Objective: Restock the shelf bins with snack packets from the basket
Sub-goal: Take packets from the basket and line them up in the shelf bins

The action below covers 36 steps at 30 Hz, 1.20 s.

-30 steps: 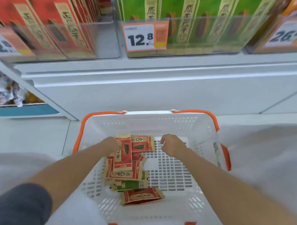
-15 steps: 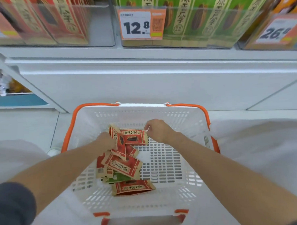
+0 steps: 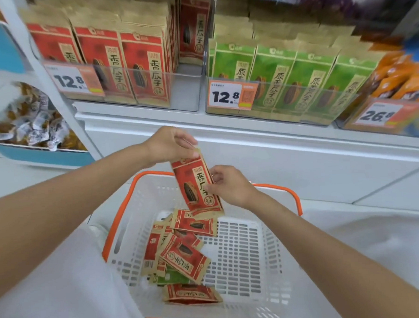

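Left hand pinches the top of a red-and-tan paper snack packet, right hand pinches its right edge, mid-frame above the white slotted orange-handled plastic basket; clear shelf bin of red packets upper left

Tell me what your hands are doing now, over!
Left hand pinches top of red packet; right hand pinches its side. Packet above basket, below red bin. Nothing seen blocking the bin.
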### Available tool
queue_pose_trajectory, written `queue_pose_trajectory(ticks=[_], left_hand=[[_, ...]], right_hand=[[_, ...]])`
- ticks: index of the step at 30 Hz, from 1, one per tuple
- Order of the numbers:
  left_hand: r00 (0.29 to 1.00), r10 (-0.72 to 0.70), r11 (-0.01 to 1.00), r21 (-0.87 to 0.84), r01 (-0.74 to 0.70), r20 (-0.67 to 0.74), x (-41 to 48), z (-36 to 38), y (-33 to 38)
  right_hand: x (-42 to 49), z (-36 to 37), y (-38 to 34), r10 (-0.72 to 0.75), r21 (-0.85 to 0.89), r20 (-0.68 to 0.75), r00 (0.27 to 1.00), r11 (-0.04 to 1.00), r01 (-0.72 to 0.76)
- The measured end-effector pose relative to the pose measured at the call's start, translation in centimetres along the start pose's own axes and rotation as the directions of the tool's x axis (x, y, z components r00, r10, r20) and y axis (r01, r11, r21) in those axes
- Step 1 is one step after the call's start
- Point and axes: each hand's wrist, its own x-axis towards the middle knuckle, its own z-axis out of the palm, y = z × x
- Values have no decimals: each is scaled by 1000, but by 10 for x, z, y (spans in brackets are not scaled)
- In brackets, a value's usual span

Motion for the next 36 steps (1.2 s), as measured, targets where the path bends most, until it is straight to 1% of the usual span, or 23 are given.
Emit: queue_pose_trajectory(ticks=[1, 4, 5, 7, 9, 11, 13, 14, 16, 18, 20, 21, 22, 23, 24, 25, 26, 27, 28, 31, 33, 35, 36], left_hand=[[999, -30, 999, -16, 30, 17, 3, -6, 1], [964, -167, 985, -6, 172, 207, 8, -18, -4], [951, -180, 982, -12, 189, 253, 8, -20, -6], [952, -135, 986, -56, 156, 276, 10, -20, -7], [971, -74, 994, -68, 91, 228, 12, -20, -3], [988, -29, 999, -39, 35, 153, 12, -23, 3], [996, 18, 1000, -17, -16, 84, 11, -29, 9], [997, 50, 999, -16, -49, 60, 9, -33, 12], [992, 128, 991, -29, -128, 14, 4, -41, 21], [977, 209, 976, -54, -211, -39, 1, -51, 29], [951, 287, 953, -67, -296, -118, -1, -63, 40], [925, 325, 935, -78, -345, -195, -2, -69, 45], [884, 352, 915, -86, -394, -307, -2, -76, 51], [818, 369, 894, -72, -442, -441, -1, -84, 55], [728, 387, 878, -14, -478, -566, 1, -93, 59], [626, 420, 869, 92, -486, -657, 3, -102, 61], [538, 464, 862, 218, -457, -703, 7, -111, 62], [478, 512, 849, 334, -410, -714, 13, -119, 61], [445, 554, 830, 424, -363, -704, 19, -127, 60], [410, 662, 746, 604, -281, -627, 42, -137, 60], [411, 710, 689, 685, -237, -572, 56, -135, 64], [435, 719, 657, 734, -172, -542, 69, -130, 66], [434, 725, 638, 759, -132, -534, 74, -128, 65]], right_hand=[[3, -3, -1, 15, 36, -28, 1000, 999, -14], [8, -10, -7, 48, 214, -108, 993, 976, -24], [9, -11, -9, 62, 286, -121, 991, 958, -26], [10, -14, -15, 67, 358, -107, 992, 933, -25], [14, -19, -22, 40, 294, -91, 995, 956, -12], [18, -29, -35, 0, 222, -143, 990, 974, 32], [23, -47, -55, -97, 178, -217, 971, 975, 137], [26, -57, -67, -159, 119, -219, 963, 975, 188], [30, -76, -94, -214, -73, -121, 969, 976, 206], [35, -87, -119, -185, -292, -19, 983, 941, 172], [37, -97, -143, -203, -380, -32, 979, 908, 176], [37, -103, -154, -219, -386, -64, 974, 905, 178], [36, -110, -165, -231, -373, -110, 967, 911, 175], [35, -118, -175, -241, -351, -173, 955, 921, 169], [35, -128, -183, -265, -330, -244, 933, 927, 177], [35, -137, -191, -298, -314, -318, 900, 929, 197], [35, -145, -198, -339, -313, -381, 860, 923, 225], [36, -151, -204, -372, -325, -427, 824, 914, 244], [38, -155, -208, -395, -343, -460, 795, 905, 251], [45, -156, -217, -426, -409, -510, 747, 885, 225], [54, -150, -218, -415, -435, -523, 745, 881, 186], [69, -139, -215, -404, -485, -518, 754, 865, 131], [78, -134, -213, -403, -514, -511, 760, 851, 106]])
